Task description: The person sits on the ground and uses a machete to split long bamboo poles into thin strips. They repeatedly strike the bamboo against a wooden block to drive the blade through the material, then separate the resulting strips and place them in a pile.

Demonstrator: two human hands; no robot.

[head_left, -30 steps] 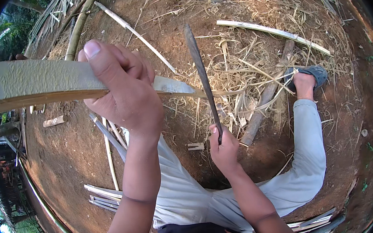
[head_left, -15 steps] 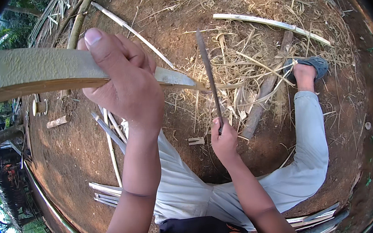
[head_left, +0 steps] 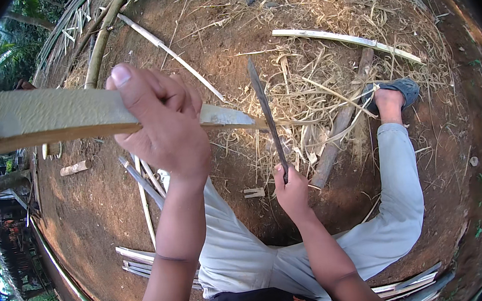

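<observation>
My left hand (head_left: 165,123) is closed around a long, pale bamboo slat (head_left: 61,113), thumb on top. The slat's wide, rough end reaches left, while its narrower end points right and low toward the shavings. In my right hand (head_left: 292,191) is the handle of a long, dark-bladed machete (head_left: 263,101), its tip pointing away from me. The blade crosses the slat's right end; whether its edge bites into the wood cannot be made out. Thin curled shavings (head_left: 329,91) lie beyond and to the right of the blade.
Beside the shavings lies a short log (head_left: 334,146), near my right foot in a dark shoe (head_left: 402,91). A split bamboo strip (head_left: 347,39) rests farther off. More strips (head_left: 137,255) lie by my left leg, others (head_left: 408,286) at lower right. Poles (head_left: 103,41) stretch across the far left.
The slat and my left hand have shifted a little, the slat's wide end now lower and farther right. The machete has tilted slightly left, its tip nearer to me. Both hands keep their hold.
</observation>
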